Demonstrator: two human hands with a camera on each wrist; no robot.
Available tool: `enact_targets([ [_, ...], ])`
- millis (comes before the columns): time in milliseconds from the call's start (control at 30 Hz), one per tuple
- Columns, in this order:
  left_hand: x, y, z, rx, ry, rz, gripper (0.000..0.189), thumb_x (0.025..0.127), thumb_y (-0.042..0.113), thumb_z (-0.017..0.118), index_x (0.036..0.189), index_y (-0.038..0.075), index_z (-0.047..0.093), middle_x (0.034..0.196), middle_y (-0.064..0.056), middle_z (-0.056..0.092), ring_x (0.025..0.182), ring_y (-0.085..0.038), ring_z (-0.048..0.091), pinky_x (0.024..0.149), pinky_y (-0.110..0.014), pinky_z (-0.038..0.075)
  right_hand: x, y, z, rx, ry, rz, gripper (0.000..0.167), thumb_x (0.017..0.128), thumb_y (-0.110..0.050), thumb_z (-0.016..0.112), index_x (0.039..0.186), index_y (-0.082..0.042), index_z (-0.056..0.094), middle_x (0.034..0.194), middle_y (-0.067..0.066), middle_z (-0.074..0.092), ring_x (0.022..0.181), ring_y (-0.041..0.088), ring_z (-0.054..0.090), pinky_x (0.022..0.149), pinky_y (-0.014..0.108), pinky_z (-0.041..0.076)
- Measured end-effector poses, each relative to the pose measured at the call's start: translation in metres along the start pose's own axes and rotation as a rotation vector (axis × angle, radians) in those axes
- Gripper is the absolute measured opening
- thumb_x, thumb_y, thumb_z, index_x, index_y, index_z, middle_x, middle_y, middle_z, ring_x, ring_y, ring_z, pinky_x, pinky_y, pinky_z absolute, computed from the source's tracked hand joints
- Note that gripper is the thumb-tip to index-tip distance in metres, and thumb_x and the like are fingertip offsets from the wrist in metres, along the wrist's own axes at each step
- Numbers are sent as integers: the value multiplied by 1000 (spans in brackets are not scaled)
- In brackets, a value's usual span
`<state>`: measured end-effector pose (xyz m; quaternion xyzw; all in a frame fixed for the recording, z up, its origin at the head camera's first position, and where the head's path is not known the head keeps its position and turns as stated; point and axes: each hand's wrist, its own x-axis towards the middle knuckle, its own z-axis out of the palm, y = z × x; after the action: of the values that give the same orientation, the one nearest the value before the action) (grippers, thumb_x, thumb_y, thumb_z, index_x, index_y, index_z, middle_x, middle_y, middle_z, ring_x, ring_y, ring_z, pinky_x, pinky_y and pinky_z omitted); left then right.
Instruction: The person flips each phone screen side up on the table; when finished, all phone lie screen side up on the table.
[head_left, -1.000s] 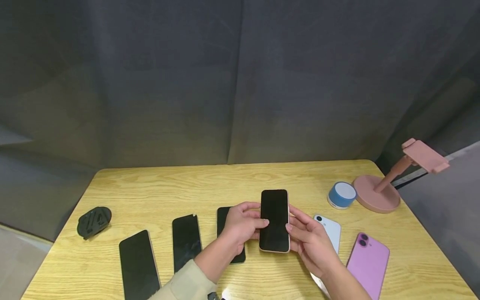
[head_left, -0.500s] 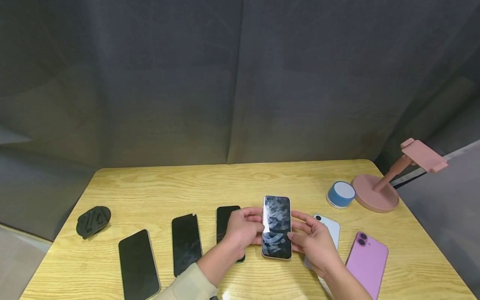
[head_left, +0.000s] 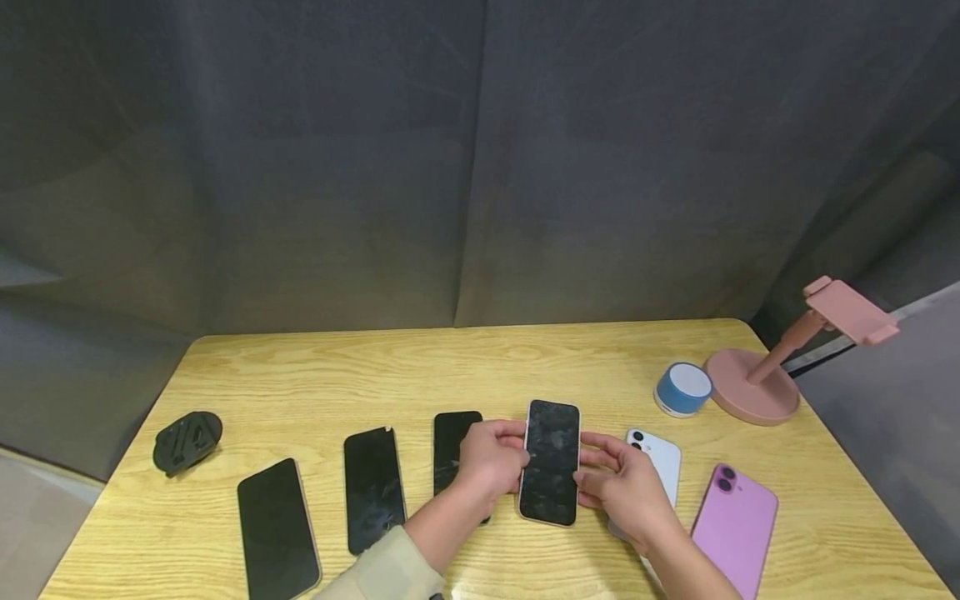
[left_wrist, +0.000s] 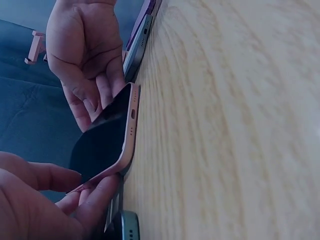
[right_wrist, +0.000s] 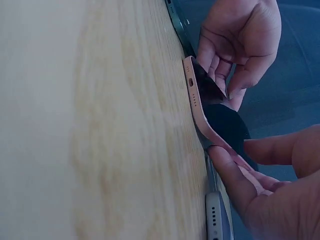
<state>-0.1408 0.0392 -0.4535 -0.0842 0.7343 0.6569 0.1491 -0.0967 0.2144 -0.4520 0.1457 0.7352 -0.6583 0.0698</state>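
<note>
A smartphone (head_left: 551,462) with a pink frame lies screen up between my two hands, low over the wooden table. My left hand (head_left: 489,460) pinches its left edge, thumb by the screen's rim and fingers beneath. On the opposite edge my right hand (head_left: 624,487) grips it the same way. The left wrist view shows the phone's pink bottom edge (left_wrist: 129,127) very close to the tabletop; whether it touches I cannot tell. Partly behind my left hand is a dark-screened phone (head_left: 452,442), and a white phone (head_left: 660,462) lies partly under my right hand.
Two black-screened phones (head_left: 279,529) (head_left: 373,492) lie on the left of the table (head_left: 352,367). A purple phone (head_left: 738,529) lies face down at right. Behind it stand a blue round speaker (head_left: 684,390) and a pink phone stand (head_left: 757,387). A black folded holder (head_left: 187,442) sits far left.
Both hands have lowered the pink-framed phone and drawn it slightly toward me. Its screen tilt shifted, so bright reflections appeared and then dimmed. The other things stayed put.
</note>
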Motion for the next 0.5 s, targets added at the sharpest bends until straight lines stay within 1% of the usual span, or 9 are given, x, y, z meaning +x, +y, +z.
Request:
enact_targets([
  [67,-1,1,0,35,-3,7,36,83,-13,62,114,3,72,91,-7,64,67,-16,60,47,-31,52,0,0,0,-27,-11,6,51,90,11,60,140,5,50,119,22,62,95,29,67,71,41,59],
  [100,-1,1,0,62,-4,13,34,84,-11,64,114,2,72,91,-7,65,71,-16,62,50,-31,54,0,0,-1,-38,-18,9,51,91,10,60,140,6,50,121,22,61,97,30,67,72,41,59],
  [200,-3,3,0,143,-8,28,30,85,-5,66,114,0,73,94,-6,68,84,-18,65,64,-32,56,0,-1,-1,-73,-49,8,50,92,7,60,140,12,47,126,26,57,103,31,65,74,42,59],
  [300,-4,4,0,207,-13,33,28,86,1,68,114,-1,73,102,-7,69,97,-20,64,78,-34,55,0,-1,-2,-103,-68,8,50,93,6,59,140,15,45,130,28,54,105,32,64,75,43,59],
  [400,-6,6,-1,227,-22,34,29,87,3,68,116,-1,72,111,-8,68,104,-24,62,83,-37,54,1,0,-2,-111,-87,12,49,94,6,59,139,17,45,127,28,56,103,32,65,76,44,59],
  [500,-7,6,-2,233,-24,38,32,88,5,67,119,-1,70,109,-8,68,103,-24,62,83,-38,54,1,-1,-2,-117,-112,16,46,93,8,59,137,17,46,119,24,60,100,32,66,76,45,58],
])
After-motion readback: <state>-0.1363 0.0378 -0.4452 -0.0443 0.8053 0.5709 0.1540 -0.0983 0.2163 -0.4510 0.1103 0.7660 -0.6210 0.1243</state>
